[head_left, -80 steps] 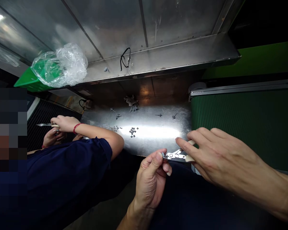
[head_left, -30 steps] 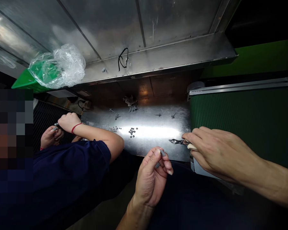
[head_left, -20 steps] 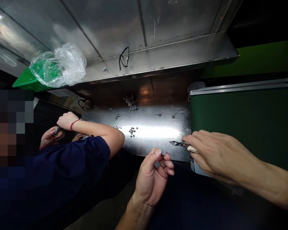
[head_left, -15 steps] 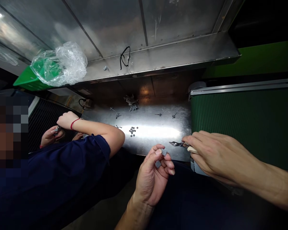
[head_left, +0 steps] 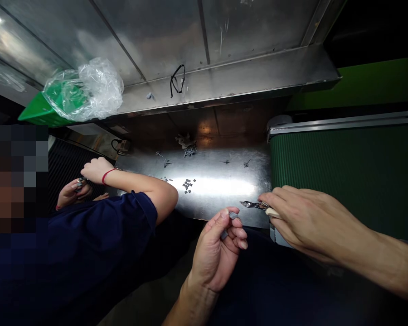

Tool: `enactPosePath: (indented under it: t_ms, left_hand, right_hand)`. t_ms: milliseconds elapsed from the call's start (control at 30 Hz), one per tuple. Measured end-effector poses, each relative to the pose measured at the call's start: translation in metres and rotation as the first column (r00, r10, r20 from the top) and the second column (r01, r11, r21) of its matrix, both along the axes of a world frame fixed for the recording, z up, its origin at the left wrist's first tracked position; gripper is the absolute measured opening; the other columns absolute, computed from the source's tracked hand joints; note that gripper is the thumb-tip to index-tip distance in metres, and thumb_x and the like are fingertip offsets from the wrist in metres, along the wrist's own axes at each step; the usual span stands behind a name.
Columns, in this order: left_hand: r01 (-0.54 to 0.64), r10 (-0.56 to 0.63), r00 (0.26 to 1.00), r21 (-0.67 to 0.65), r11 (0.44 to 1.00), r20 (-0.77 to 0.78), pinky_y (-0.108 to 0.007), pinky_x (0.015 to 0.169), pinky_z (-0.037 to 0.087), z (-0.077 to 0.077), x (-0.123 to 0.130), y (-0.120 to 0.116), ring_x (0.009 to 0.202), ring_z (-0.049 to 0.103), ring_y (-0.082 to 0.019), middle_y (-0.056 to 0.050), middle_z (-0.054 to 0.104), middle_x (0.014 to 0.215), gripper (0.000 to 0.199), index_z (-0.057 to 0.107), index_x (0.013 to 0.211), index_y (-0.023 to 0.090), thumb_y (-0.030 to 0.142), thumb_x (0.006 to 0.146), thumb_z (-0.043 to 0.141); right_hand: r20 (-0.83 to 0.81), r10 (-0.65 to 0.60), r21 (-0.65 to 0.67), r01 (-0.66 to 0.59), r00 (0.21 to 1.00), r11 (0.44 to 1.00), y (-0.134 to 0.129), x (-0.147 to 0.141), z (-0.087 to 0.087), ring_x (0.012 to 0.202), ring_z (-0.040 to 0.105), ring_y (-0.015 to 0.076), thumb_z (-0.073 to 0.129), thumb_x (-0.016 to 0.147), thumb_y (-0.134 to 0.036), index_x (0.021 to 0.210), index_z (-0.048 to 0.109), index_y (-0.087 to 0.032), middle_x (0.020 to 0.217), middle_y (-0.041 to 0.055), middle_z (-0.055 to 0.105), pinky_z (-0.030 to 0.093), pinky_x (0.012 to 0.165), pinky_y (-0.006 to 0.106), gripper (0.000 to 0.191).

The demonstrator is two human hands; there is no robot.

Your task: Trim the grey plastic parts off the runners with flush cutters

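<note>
Between the thumb and fingertips of my left hand [head_left: 217,253] is a small grey piece [head_left: 234,215]; a second grey piece [head_left: 224,234] rests against the curled fingers below it. My right hand [head_left: 302,217] is closed around the pale handles of metal cutters [head_left: 253,205], whose tip points left, just above my left hand and apart from it. Several small grey squares [head_left: 187,185] lie on the metal table [head_left: 217,206] beyond my left hand. Farther back is a heap of thin grey parts [head_left: 189,152].
At the left, a person in a dark blue sleeve [head_left: 102,231] works close by, one forearm reaching beside the table. A green ribbed belt [head_left: 347,172] stands at the right. Above the table runs a metal shelf [head_left: 245,83] with a green bin [head_left: 41,108] and clear plastic [head_left: 104,88].
The grey piece at my left fingertips has turned, and the fingers have shifted slightly around it. My right hand and the cutters have hardly moved. The person at the left has leaned slightly inward.
</note>
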State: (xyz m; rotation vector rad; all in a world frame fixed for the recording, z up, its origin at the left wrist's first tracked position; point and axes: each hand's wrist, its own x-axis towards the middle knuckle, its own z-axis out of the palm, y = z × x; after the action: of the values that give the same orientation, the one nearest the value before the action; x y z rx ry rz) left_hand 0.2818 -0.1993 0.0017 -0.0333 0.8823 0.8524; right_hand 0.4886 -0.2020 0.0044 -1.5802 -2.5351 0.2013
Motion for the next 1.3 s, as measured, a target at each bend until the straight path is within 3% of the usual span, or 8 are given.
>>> enactPosePath:
  t_ms: [200,467,600,867,1300]
  left_hand:
    - [-0.018,0.018,1.0,0.019,1.0,-0.018,-0.016,0.051,0.053,-0.001,-0.001,-0.003,0.058,0.065,-0.009,-0.003,0.069,0.07,0.017,0.074,0.093,0.009,0.022,0.083,0.077]
    - [-0.011,0.02,0.998,0.14,0.99,-0.06,-0.018,0.052,0.055,-0.001,0.001,-0.005,0.057,0.065,-0.01,-0.004,0.07,0.068,0.018,0.076,0.09,0.01,0.027,0.086,0.075]
    - [0.0,0.014,0.996,0.162,0.987,-0.083,-0.018,0.052,0.055,-0.001,0.001,-0.006,0.057,0.066,-0.01,-0.004,0.071,0.068,0.019,0.076,0.092,0.01,0.028,0.086,0.075]
    - [0.01,0.005,0.996,0.169,0.986,-0.085,-0.017,0.05,0.055,-0.003,0.001,-0.007,0.055,0.066,-0.01,-0.003,0.07,0.066,0.021,0.076,0.091,0.009,0.03,0.084,0.076]
    - [0.02,-0.009,0.997,0.151,0.988,-0.076,-0.018,0.05,0.055,-0.003,0.001,-0.005,0.054,0.065,-0.01,-0.003,0.07,0.066,0.022,0.076,0.091,0.01,0.03,0.083,0.078]
  right_hand:
    - [-0.014,-0.003,0.019,0.003,1.0,1.0,0.001,-0.005,0.006,0.072,0.051,0.021,0.05,0.088,-0.021,0.102,0.061,-0.019,0.083,0.0026,0.055,0.034,0.067,0.035,0.018]
    - [-0.037,-0.001,-0.033,0.0,0.999,0.999,0.0,-0.016,0.015,0.082,0.049,0.0216,0.049,0.088,-0.018,0.124,0.056,-0.019,0.096,0.0051,0.055,0.035,0.075,0.035,0.036]
    - [-0.021,0.014,0.006,-0.014,1.0,1.0,0.0,-0.017,0.017,0.085,0.05,0.0221,0.047,0.09,-0.016,0.13,0.054,-0.019,0.1,0.0071,0.056,0.034,0.073,0.035,0.041]
    - [0.069,0.05,0.129,-0.059,0.996,0.99,0.004,-0.018,0.02,0.082,0.05,0.0245,0.046,0.085,-0.015,0.118,0.062,-0.019,0.095,0.0097,0.057,0.03,0.069,0.037,0.037]
    - [0.069,0.071,0.14,-0.08,0.995,0.987,0.007,-0.016,0.019,0.074,0.045,0.0236,0.05,0.081,-0.016,0.106,0.066,-0.02,0.08,0.0049,0.051,0.025,0.067,0.037,0.03]
